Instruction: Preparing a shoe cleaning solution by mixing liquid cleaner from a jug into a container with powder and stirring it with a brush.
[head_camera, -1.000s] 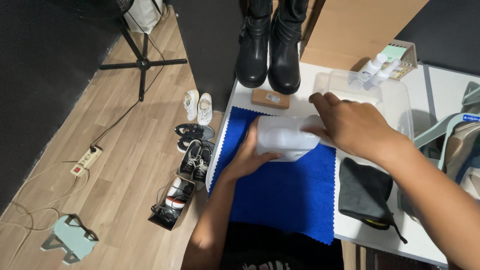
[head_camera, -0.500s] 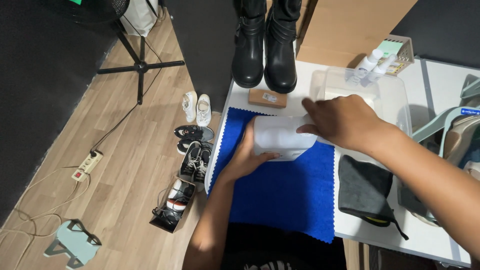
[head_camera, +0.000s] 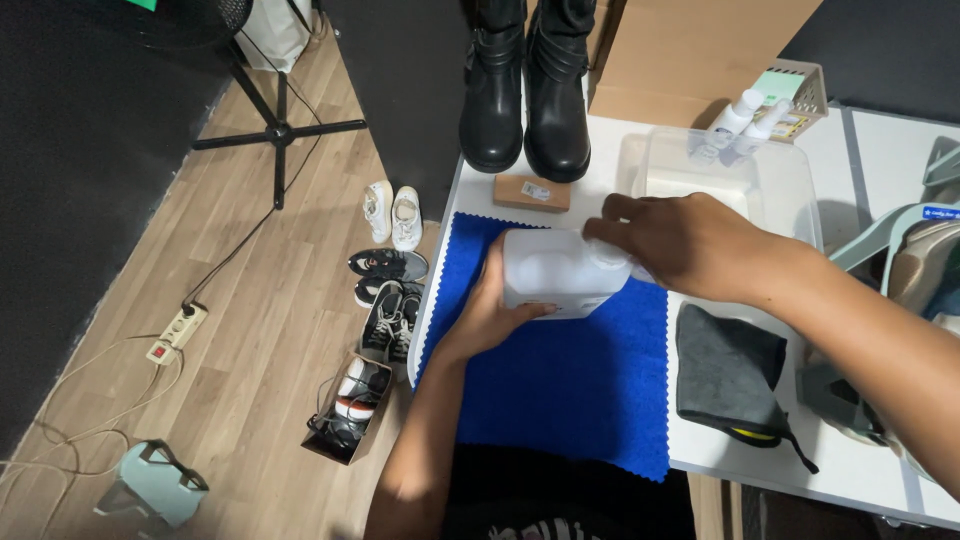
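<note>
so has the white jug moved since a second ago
No. The white jug sits at the same place on the blue cloth, just below the brown block.

A large brown cardboard box (head_camera: 700, 45) stands at the far edge of the white table (head_camera: 860, 470), behind the pair of black boots (head_camera: 525, 85). Just right of it, a small beige lattice basket (head_camera: 800, 95) holds a pale green card or packet (only its top shows). Two white spray bottles (head_camera: 740, 125) lean beside the basket, over the rim of a clear plastic tub (head_camera: 790, 175); each carries a light label, too small to make out. In front of the boots lies a small brown block (head_camera: 532, 193) with a white rectangular sticker on its top. A blue strip label sits at the right edge on a pale green frame (head_camera: 940, 212)
</note>
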